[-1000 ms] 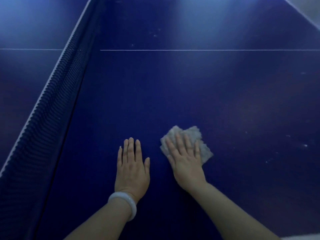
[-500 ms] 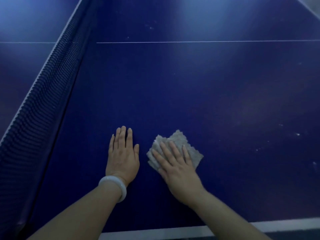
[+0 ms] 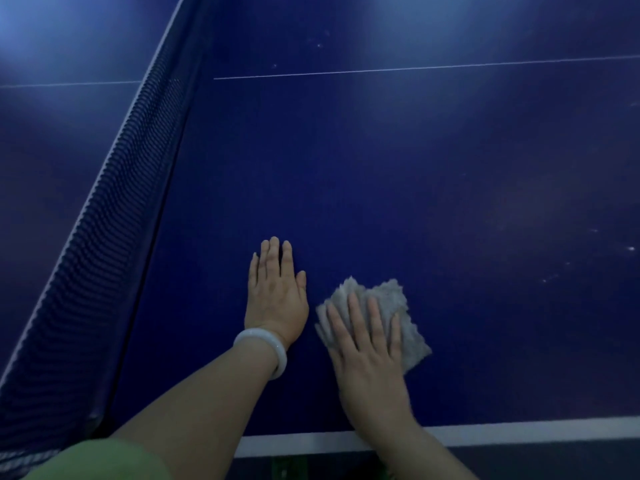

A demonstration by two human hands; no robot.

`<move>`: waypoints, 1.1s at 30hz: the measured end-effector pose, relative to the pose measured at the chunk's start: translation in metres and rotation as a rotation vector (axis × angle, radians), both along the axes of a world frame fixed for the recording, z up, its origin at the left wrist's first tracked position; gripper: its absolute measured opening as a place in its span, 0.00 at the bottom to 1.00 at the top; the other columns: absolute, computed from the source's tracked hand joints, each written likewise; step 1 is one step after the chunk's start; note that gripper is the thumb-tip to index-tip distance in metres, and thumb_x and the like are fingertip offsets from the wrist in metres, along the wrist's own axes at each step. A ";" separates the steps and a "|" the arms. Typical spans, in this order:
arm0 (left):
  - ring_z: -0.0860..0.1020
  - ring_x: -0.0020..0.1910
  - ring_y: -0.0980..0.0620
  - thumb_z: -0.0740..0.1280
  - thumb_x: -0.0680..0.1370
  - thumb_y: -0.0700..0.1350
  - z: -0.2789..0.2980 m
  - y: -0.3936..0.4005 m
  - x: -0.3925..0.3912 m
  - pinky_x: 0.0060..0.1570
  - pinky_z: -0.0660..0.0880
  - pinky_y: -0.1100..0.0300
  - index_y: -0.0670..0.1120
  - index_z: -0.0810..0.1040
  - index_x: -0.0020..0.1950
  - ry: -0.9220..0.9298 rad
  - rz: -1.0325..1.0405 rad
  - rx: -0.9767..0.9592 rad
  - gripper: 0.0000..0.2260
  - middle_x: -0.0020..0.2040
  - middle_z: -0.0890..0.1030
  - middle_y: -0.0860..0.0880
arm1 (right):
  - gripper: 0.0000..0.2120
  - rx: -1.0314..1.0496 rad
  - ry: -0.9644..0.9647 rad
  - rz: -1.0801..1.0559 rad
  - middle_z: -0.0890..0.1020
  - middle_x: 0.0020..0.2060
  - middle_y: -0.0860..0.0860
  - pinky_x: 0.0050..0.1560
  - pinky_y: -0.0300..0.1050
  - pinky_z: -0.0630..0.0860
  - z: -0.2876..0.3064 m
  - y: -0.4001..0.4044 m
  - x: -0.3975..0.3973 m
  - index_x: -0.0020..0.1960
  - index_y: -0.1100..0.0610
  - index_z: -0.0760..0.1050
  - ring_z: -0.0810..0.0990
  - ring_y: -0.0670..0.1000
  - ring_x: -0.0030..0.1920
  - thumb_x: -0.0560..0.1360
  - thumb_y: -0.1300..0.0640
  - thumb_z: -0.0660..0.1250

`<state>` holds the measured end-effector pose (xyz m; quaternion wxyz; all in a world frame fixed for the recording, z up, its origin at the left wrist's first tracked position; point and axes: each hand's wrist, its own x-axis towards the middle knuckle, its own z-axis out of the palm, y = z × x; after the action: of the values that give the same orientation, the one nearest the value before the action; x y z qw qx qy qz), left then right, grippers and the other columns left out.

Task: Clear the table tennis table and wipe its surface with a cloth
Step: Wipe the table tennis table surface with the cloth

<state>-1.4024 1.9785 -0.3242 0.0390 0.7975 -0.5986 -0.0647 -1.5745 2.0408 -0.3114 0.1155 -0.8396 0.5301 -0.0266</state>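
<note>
Both hands have slid back toward the table tennis table's [image 3: 381, 174] white near edge. Right hand [image 3: 370, 344] presses, fingers straight, on a nubbly grey cloth [image 3: 408, 320], roughly square, corners pointing diagonally. Left hand [image 3: 277, 292] lies flat beside it near the net [image 3: 114, 188].

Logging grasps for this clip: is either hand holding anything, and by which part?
Nothing is gripped. The right hand presses flat on the grey cloth, covering its near left part; the left hand rests on the table.
</note>
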 end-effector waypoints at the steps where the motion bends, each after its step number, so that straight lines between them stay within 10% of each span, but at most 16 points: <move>1: 0.42 0.79 0.49 0.39 0.81 0.53 0.000 -0.001 0.001 0.77 0.39 0.51 0.43 0.45 0.79 0.003 -0.002 0.000 0.28 0.80 0.45 0.44 | 0.30 -0.015 0.033 0.050 0.51 0.80 0.53 0.73 0.67 0.52 0.000 0.005 -0.017 0.80 0.48 0.51 0.49 0.59 0.79 0.79 0.49 0.51; 8: 0.42 0.79 0.47 0.37 0.80 0.54 -0.002 -0.001 0.003 0.77 0.41 0.49 0.42 0.44 0.79 0.002 -0.013 0.022 0.29 0.80 0.45 0.43 | 0.29 0.160 0.086 -0.610 0.33 0.78 0.51 0.75 0.67 0.42 0.012 -0.039 -0.068 0.78 0.44 0.32 0.33 0.56 0.78 0.83 0.50 0.44; 17: 0.44 0.79 0.45 0.38 0.81 0.54 -0.004 0.001 0.007 0.77 0.42 0.48 0.41 0.45 0.79 -0.001 -0.036 0.009 0.29 0.80 0.46 0.41 | 0.33 -0.025 0.223 0.044 0.52 0.80 0.54 0.72 0.66 0.51 -0.002 0.066 -0.033 0.80 0.48 0.52 0.49 0.59 0.79 0.75 0.52 0.54; 23: 0.43 0.79 0.45 0.42 0.82 0.54 -0.003 0.002 0.005 0.77 0.42 0.48 0.41 0.45 0.79 -0.001 -0.041 0.020 0.28 0.80 0.46 0.41 | 0.29 0.082 0.182 -0.725 0.30 0.77 0.51 0.76 0.65 0.42 0.005 0.029 -0.077 0.78 0.46 0.31 0.32 0.56 0.78 0.84 0.50 0.44; 29: 0.44 0.79 0.46 0.43 0.82 0.54 0.000 0.005 0.007 0.77 0.43 0.49 0.41 0.46 0.79 0.033 -0.035 0.004 0.28 0.80 0.46 0.42 | 0.29 -0.042 0.081 -0.045 0.54 0.79 0.52 0.72 0.65 0.54 -0.002 0.061 0.007 0.80 0.48 0.54 0.54 0.58 0.79 0.79 0.50 0.54; 33: 0.43 0.79 0.49 0.46 0.83 0.55 0.002 0.002 0.008 0.77 0.41 0.51 0.43 0.47 0.80 0.097 -0.035 -0.007 0.29 0.80 0.46 0.44 | 0.30 -0.074 0.172 -0.082 0.50 0.80 0.50 0.73 0.63 0.51 -0.011 0.046 -0.072 0.80 0.46 0.50 0.50 0.55 0.79 0.79 0.51 0.52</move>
<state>-1.3943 1.9806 -0.3222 0.0696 0.7826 -0.6102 -0.1020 -1.6461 2.0872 -0.3221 0.0371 -0.8201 0.5706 0.0212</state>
